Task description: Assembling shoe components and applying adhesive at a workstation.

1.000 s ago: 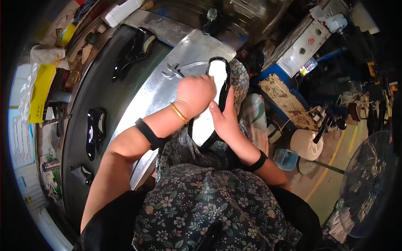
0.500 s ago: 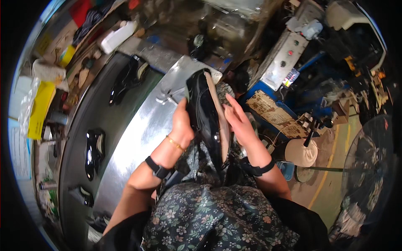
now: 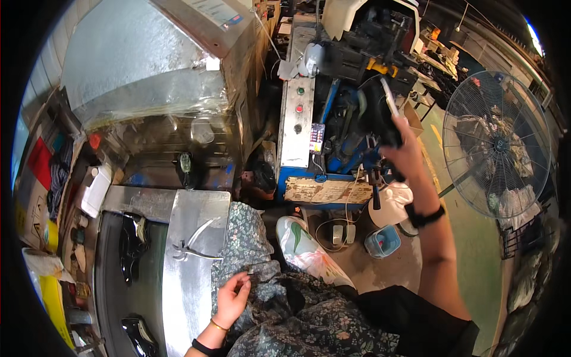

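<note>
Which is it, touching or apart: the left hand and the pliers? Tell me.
Apart: the head view shows a strip of floral cloth between the left hand and the nearest handle of the pliers.

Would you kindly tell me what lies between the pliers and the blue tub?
Between the pliers and the blue tub, the head view shows the floral apron, the patterned trouser leg, then two small white boxes.

- Silver metal bench (image 3: 185,312): metal pliers (image 3: 184,249), handles spread.
- Dark belt (image 3: 153,279), left of the bench: glossy black shoe (image 3: 130,247); second black shoe (image 3: 137,338), nearer.
- Floor (image 3: 476,279): blue plastic tub (image 3: 371,244).
</note>
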`<act>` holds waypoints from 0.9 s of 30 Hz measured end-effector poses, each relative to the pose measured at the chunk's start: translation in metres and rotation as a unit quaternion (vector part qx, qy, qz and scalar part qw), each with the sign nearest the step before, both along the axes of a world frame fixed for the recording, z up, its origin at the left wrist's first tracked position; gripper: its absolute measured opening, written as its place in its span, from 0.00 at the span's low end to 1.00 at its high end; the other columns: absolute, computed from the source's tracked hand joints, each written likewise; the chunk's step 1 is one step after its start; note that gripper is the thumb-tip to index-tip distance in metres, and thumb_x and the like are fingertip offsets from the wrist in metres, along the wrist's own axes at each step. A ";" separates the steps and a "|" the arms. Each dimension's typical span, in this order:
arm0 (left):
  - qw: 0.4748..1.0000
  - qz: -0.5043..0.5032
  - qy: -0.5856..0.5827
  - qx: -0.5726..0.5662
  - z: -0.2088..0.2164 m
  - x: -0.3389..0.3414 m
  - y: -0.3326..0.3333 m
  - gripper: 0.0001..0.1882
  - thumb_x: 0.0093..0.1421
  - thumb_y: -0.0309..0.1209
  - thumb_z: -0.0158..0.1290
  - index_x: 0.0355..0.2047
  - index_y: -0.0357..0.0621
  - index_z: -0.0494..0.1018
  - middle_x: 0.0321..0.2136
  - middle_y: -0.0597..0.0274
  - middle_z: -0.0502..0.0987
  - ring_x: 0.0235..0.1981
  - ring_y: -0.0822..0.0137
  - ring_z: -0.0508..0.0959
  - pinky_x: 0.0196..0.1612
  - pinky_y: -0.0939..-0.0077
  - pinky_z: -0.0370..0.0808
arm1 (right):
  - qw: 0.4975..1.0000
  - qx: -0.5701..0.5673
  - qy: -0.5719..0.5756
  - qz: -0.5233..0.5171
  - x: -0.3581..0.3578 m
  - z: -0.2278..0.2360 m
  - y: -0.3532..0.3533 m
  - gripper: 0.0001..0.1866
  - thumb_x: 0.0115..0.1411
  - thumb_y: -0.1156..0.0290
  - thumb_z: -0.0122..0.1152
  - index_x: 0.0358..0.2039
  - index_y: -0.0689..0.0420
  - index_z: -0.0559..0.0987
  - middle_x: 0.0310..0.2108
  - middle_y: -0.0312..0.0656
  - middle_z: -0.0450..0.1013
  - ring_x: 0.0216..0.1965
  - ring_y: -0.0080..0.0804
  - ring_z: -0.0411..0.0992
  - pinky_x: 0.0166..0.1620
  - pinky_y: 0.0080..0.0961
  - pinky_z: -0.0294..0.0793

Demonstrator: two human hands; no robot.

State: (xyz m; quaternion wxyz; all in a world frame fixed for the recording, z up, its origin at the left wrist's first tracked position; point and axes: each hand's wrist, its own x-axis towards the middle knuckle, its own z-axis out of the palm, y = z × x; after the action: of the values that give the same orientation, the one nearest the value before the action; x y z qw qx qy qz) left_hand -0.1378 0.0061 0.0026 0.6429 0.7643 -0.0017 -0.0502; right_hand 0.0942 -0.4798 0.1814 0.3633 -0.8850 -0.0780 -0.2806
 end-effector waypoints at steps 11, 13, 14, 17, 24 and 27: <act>0.967 0.034 -0.102 0.231 0.004 0.002 -0.023 0.11 0.53 0.27 0.57 0.38 0.41 0.77 0.28 0.58 0.79 0.26 0.61 0.80 0.32 0.71 0.76 | 0.924 -0.264 0.169 -0.221 0.082 0.060 -0.048 0.46 0.38 0.65 0.71 0.62 0.37 0.67 0.67 0.40 0.57 0.54 0.45 0.71 0.55 0.37 0.72; 0.968 0.043 -0.090 0.230 0.003 0.001 -0.023 0.11 0.53 0.26 0.57 0.38 0.41 0.77 0.27 0.59 0.79 0.26 0.61 0.80 0.32 0.71 0.76 | 0.936 -0.252 0.162 -0.186 0.078 0.065 -0.051 0.45 0.38 0.66 0.72 0.61 0.39 0.69 0.66 0.40 0.58 0.53 0.44 0.72 0.54 0.36 0.72; 0.966 0.045 -0.098 0.234 0.004 0.001 -0.024 0.10 0.53 0.27 0.57 0.37 0.42 0.77 0.27 0.59 0.79 0.26 0.61 0.80 0.32 0.71 0.76 | 0.943 -0.240 0.143 -0.180 0.077 0.060 -0.054 0.44 0.38 0.67 0.72 0.61 0.40 0.70 0.66 0.39 0.59 0.52 0.44 0.72 0.54 0.36 0.72; 0.961 0.041 -0.115 0.248 0.003 0.005 -0.029 0.09 0.52 0.27 0.58 0.36 0.43 0.77 0.26 0.59 0.79 0.26 0.61 0.79 0.31 0.71 0.75 | 0.948 -0.226 0.106 -0.196 0.080 0.038 -0.064 0.45 0.38 0.67 0.72 0.61 0.38 0.69 0.65 0.37 0.60 0.53 0.47 0.71 0.54 0.38 0.71; 0.951 0.026 -0.135 0.276 0.005 0.010 -0.039 0.08 0.52 0.28 0.58 0.34 0.44 0.77 0.25 0.59 0.78 0.25 0.60 0.79 0.30 0.68 0.75 | 0.896 -0.353 0.180 -0.201 0.084 0.054 -0.042 0.43 0.40 0.60 0.71 0.61 0.36 0.68 0.65 0.33 0.61 0.52 0.55 0.68 0.55 0.44 0.69; 0.952 0.031 -0.134 0.275 0.008 0.011 -0.045 0.07 0.53 0.28 0.58 0.32 0.44 0.77 0.25 0.59 0.78 0.24 0.59 0.78 0.29 0.68 0.74 | 0.888 -0.354 0.197 -0.219 0.083 0.045 -0.025 0.42 0.43 0.56 0.69 0.62 0.36 0.66 0.65 0.33 0.59 0.54 0.58 0.66 0.57 0.46 0.67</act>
State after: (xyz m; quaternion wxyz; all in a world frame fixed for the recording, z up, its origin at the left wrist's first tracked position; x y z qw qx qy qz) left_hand -0.1263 -0.0387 0.0110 0.4029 0.9109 -0.0507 0.0740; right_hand 0.1772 -0.5045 0.2261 -0.0363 -0.9866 0.0965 -0.1267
